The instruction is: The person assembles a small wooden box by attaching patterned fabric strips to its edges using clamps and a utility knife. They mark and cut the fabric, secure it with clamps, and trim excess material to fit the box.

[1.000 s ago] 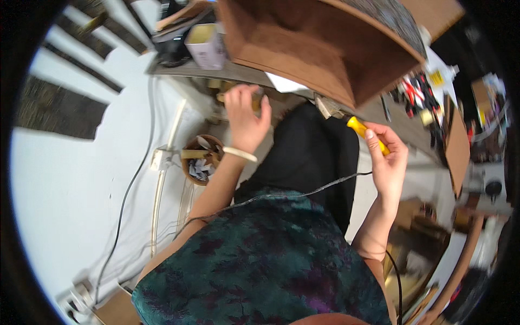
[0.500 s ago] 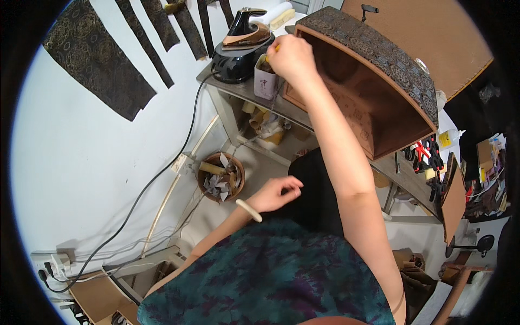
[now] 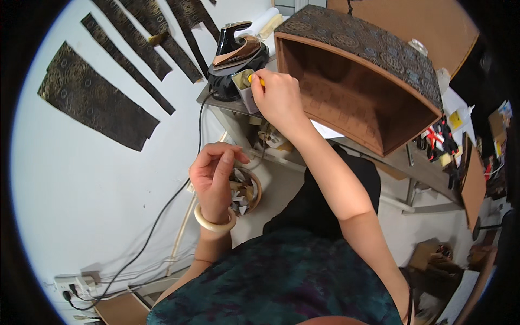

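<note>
My right hand point(image 3: 279, 100) is closed on a thin yellow handle point(image 3: 257, 80), over the mouth of a pale square tin point(image 3: 246, 96). The handle's lower end is hidden, so I cannot tell which tool it is. Beside the tin stands a black and copper clothes iron point(image 3: 238, 53) on its dark base. To the right, a curved box point(image 3: 355, 40) covered in dark patterned fabric lies with its brown hollow inside facing me. My left hand point(image 3: 212, 170), a cream bangle at its wrist, hovers with loosely bent fingers and nothing visible in it.
Dark patterned fabric strips point(image 3: 100, 100) hang on the white wall at left. Below my left hand sits a round bin point(image 3: 254, 192) of scraps. The iron's black cord point(image 3: 162, 211) runs down to a wall socket. Red and black clamps point(image 3: 436, 138) lie right of the box.
My left hand has risen and moved left, toward the wall. My right hand stays at the tin with the yellow handle. The whole view has shifted and turned.
</note>
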The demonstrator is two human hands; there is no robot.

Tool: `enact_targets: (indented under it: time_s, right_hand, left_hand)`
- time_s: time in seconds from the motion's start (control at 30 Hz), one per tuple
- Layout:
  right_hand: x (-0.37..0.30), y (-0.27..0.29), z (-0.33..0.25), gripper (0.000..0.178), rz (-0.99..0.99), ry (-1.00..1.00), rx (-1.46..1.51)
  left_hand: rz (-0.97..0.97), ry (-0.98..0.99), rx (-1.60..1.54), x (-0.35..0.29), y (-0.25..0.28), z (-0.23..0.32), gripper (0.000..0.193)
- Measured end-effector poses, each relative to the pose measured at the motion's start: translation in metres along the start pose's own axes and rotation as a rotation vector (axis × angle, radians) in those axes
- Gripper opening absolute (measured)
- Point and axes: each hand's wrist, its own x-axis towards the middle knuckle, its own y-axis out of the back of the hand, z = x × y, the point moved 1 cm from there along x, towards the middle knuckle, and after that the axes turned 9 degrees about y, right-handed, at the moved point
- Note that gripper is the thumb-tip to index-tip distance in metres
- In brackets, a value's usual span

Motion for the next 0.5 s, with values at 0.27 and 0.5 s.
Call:
enact_targets:
  time_s: [0.27, 0.5]
  right_hand:
    - [0.036, -0.057, 0.037, 0.017, -0.229, -0.11, -0.119]
    - [-0.013, -0.018, 0.031, 0.04, -0.154, -0.115, -0.095]
  left_hand:
    - [-0.025, 0.013, -0.002, 0.01, -0.021, -0.02, 0.016]
    - [0.115, -0.15, 0.432, 0.072, -0.035, -0.032, 0.012]
